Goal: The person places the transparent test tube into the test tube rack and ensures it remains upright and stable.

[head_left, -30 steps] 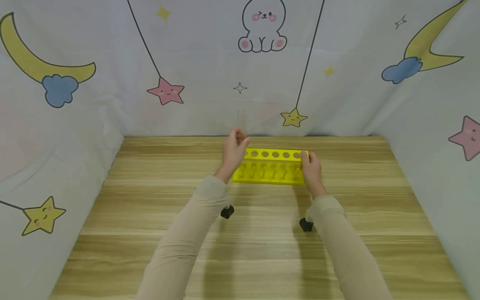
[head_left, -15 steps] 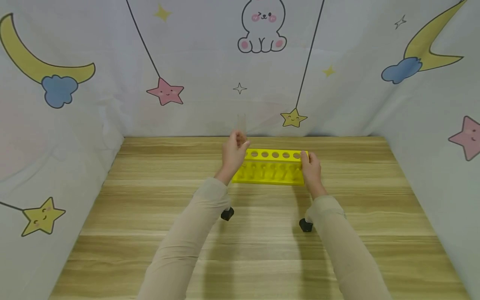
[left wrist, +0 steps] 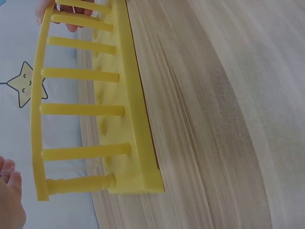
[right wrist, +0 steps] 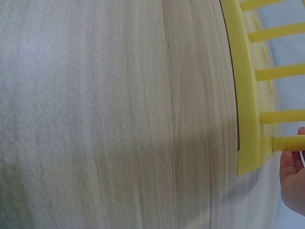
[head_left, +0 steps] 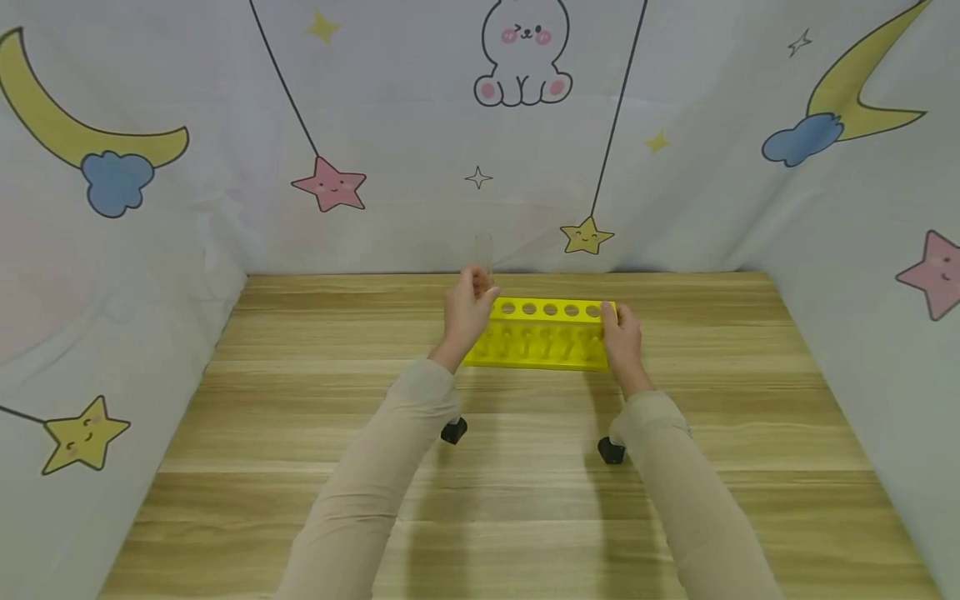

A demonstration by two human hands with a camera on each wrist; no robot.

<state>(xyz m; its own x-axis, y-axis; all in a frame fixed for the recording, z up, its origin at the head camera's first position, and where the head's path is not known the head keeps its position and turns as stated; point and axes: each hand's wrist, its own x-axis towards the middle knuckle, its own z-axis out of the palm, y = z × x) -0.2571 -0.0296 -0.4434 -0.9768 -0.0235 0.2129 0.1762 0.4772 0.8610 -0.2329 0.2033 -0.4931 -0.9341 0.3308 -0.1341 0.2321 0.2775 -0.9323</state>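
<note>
A yellow test-tube rack (head_left: 543, 335) with a row of round holes stands on the wooden table (head_left: 300, 417) near the back. My left hand (head_left: 467, 307) is at the rack's left end and pinches a clear glass test tube (head_left: 483, 252) upright, its top sticking up above my fingers. My right hand (head_left: 622, 335) grips the rack's right end. The left wrist view shows the rack (left wrist: 95, 109) from its side with its pegs, and my fingertips (left wrist: 9, 191) at the corner. The right wrist view shows the rack's edge (right wrist: 248, 95) and part of my right hand (right wrist: 293, 176).
Fabric walls printed with moons, stars and a rabbit (head_left: 525, 58) close in the table on the left, back and right. Bare wooden tabletop stretches in front of the rack to the near edge.
The test tube in my left hand has come down a little toward the rack's left end. My right hand has stayed on the rack.
</note>
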